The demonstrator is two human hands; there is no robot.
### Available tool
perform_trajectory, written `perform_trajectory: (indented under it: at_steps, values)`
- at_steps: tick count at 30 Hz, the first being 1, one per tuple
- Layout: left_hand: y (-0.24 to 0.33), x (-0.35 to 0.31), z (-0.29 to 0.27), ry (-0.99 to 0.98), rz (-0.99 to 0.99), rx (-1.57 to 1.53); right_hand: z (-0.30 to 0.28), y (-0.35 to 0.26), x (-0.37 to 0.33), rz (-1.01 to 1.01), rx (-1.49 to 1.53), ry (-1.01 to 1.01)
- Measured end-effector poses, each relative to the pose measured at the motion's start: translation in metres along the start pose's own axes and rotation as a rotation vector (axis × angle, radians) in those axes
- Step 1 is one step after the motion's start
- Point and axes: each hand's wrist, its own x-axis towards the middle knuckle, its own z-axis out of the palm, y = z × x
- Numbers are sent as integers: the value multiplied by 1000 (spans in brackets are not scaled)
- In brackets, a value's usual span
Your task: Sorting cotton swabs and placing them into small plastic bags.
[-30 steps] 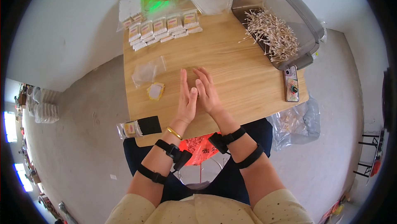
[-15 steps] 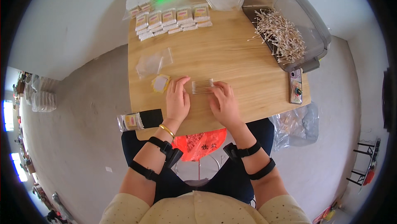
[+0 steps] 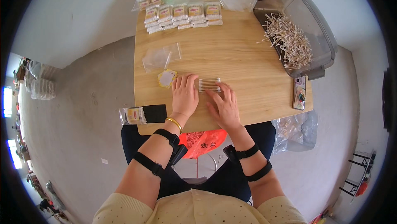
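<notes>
A single flat row of cotton swabs (image 3: pixel 209 83) lies side by side on the wooden table in front of me. My left hand (image 3: pixel 185 95) rests just beside the row's left end, fingers stretched out and holding nothing. Over the row's right end and near edge, my right hand (image 3: pixel 226 106) has its fingers apart, the fingertips touching the swabs. Left of my left hand sits a small pile of yellow-edged cards (image 3: pixel 167 78), and beyond it lie clear plastic bags (image 3: pixel 159 58).
Stacked swab packs (image 3: pixel 180 13) line the far left. A grey bin (image 3: pixel 320 29) of loose swabs (image 3: pixel 288 42) lies tipped at the far right, with a phone (image 3: pixel 300 93) below it. A bagged swab pack (image 3: pixel 134 116) and black pad (image 3: pixel 155 114) overhang the left edge.
The whole view has shifted a little, so the table sits further right and higher. My left fingers lie flatter; my right hand has drawn slightly nearer to me along the swabs.
</notes>
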Motion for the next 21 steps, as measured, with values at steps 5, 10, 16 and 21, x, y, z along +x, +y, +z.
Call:
perform_trajectory:
  at_steps: [5,10,16,21]
  values:
    - [2,1,-1,-5,5,33,2,3,6,-21,-19,21]
    - [2,2,0,0,2,40,4,3,8,-29,-62,18]
    - [3,2,0,-7,-3,39,3,2,9,-15,-22,28]
    - [4,1,0,-7,0,57,4,5,11,-31,-6,61]
